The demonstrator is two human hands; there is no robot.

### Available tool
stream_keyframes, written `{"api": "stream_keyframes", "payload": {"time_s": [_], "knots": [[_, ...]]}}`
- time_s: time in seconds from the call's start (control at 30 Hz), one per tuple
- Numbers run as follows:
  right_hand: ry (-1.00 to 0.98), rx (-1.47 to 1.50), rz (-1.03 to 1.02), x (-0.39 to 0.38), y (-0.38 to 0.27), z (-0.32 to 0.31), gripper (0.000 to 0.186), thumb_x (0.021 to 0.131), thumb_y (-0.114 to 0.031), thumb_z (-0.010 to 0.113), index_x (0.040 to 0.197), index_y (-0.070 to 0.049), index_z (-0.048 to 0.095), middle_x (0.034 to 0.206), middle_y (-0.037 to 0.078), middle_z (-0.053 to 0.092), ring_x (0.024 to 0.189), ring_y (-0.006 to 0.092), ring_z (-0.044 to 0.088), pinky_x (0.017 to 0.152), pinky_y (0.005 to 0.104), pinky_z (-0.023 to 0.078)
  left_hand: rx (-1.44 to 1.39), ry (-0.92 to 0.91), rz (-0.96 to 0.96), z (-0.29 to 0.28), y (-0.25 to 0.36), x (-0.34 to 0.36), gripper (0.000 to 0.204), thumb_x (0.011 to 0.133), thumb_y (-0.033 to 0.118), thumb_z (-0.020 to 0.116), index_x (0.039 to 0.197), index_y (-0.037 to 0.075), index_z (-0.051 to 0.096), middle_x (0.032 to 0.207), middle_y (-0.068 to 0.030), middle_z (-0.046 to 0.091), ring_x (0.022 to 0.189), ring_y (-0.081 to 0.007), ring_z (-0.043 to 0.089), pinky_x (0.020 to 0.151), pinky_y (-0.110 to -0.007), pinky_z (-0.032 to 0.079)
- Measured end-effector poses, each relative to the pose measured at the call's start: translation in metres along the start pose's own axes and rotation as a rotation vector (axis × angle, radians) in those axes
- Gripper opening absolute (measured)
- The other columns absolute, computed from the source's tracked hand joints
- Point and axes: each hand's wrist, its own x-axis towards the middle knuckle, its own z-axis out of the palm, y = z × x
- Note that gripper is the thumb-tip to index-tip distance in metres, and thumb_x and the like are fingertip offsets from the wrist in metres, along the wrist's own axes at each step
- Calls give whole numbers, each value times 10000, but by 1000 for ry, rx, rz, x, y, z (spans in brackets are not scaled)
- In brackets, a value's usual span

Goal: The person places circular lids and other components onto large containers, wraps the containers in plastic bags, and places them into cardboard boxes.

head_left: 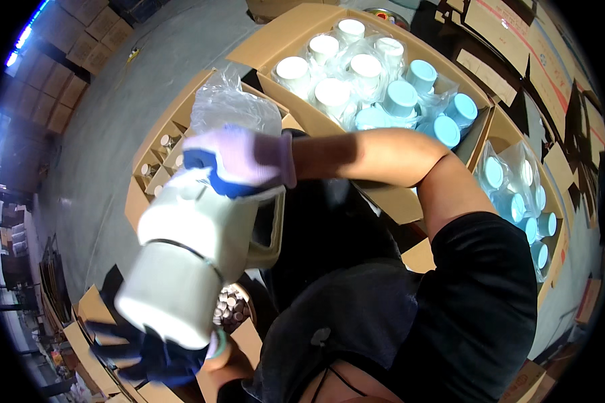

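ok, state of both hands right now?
Left hand: open, spread beside the lower end of the white mug; can't tell if touching.
Right hand: closed, holding the white mug.

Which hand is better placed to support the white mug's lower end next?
Probably the left hand: it is spread open right by that end of the white mug, while the right hand grips the opposite end.
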Motion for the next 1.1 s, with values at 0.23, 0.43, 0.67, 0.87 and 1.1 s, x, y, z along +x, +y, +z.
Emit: {"api": "stream_keyframes", "payload": {"time_s": [0.23, 0.43, 0.67, 0.87, 1.1], "knots": [[-119, 695, 483, -11, 38, -34, 240, 867, -241, 640, 1028, -63, 647, 920, 50, 635, 843, 132, 616, 767, 302, 514, -124, -508, 448, 54, 26, 111, 289, 889, 183, 631, 1092, -9, 708, 1100, -143, 706, 1065, -303, 661, 985, -462, 472], [-929, -175, 897, -152, 107, -44, 318, 882, -280, 625, 1079, -31, 623, 976, 101, 686, 814, 232, 681, 718, 360, 554, -389, -670, 295, 145, 16, 134, 279, 827, 54, 704, 1099, -8, 708, 1102, -111, 713, 1035, -203, 667, 956, -320, 479], [8, -100, -21, -131, -13, -151, 409, 995, -152, 456, 1356, 38, 428, 1295, 182, 551, 1133, 272, 608, 946, 319, 528, -305, -678, 582, 168, 53, 126, 289, 784, 131, 743, 1056, 36, 723, 1069, -121, 717, 1035, -277, 680, 1003, -394, 468], [154, -181, 362, -169, 3, -69, 627, 827, -263, 744, 1348, -25, 490, 1261, 149, 609, 1103, 318, 619, 1054, 442, 432, -332, -799, 629, 187, 94, 124, 297, 824, 114, 684, 1108, 31, 707, 1123, -130, 701, 1112, -296, 639, 1039, -411, 430], [967, 988, 544, -193, 4, -56, 326, 820, -121, 711, 1102, 15, 620, 942, 42, 686, 866, 89, 604, 798, 280, 503, -599, -715, 643, 211, 134, 106, 657, 997, 413, 397, 1451, -59, 343, 1515, -216, 348, 1415, -354, 321, 1169, -460, 222]]}}
